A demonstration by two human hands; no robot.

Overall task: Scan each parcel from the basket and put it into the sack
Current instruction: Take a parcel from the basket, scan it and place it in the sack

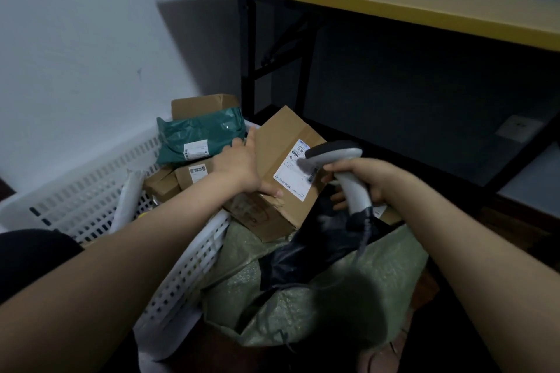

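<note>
**One box under the scanner, plenty left in the basket**

The person's left hand (239, 166) grips a brown cardboard box (281, 136), thumb on its near face and fingers hooked over its far edge. It holds the box tilted above the gap between the basket and the sack. The right hand (368, 182) is wrapped round the handle of a grey scanner (333, 156). The scanner's head points at the white shipping label (295, 174) and hangs just over it. The two hands are apart, with the box and scanner meeting between them.

I'd say the job is partway through. Below the right hand, the sack (303, 297) gapes open with something black and glossy (303, 251) already lying inside, probably an earlier parcel. Beyond the left hand, the basket (91, 191) holds a green mailer bag (200, 139), a small labelled carton (194, 174) and another carton (203, 104) behind those. What lies underneath them I cannot see. This box looks to be in its scan, and dropping it into the sack comes next.

The box is stiff, matte corrugated board, with sharp corners and a taped seam. The mailer is soft, crinkled plastic with a sheen. The basket is rigid white plastic pierced with rows of slots. The sack is coarse, pale-green woven stuff, slumped and creased. The scanner is smooth moulded plastic with a dark cord trailing from its handle.
</note>
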